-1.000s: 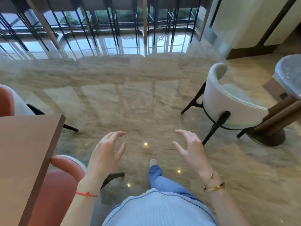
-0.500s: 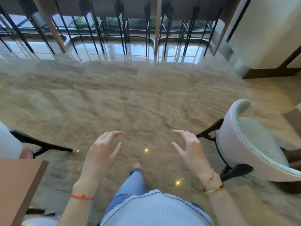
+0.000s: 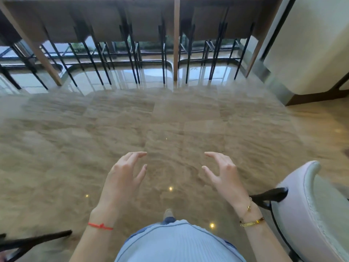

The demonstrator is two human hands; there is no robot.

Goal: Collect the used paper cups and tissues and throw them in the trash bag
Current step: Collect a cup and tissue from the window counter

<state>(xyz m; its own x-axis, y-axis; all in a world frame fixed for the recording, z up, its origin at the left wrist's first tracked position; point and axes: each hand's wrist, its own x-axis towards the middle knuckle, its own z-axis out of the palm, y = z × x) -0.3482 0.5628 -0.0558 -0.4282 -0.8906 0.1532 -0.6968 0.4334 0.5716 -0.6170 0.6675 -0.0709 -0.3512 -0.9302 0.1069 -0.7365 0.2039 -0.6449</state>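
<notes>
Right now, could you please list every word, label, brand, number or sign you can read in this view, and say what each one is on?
None: no readable text appears anywhere.
The gold bracelet on the right hand's wrist shows marks too small to read.

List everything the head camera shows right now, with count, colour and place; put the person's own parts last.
Floor: one, glossy beige stone, fills the middle of the view.
Bar stools: a row, count unclear, dark seats on thin black legs, at the far side by the windows.
Wooden posts: three visible, light brown, among the stools.
Armchair: one, white with black legs, lower right.
Chair leg: black, lower left corner.
Cups, tissues, trash bag: none in view.
Left hand: empty, fingers spread, red string at wrist.
Right hand: empty, fingers spread, gold bracelets at wrist.
</notes>
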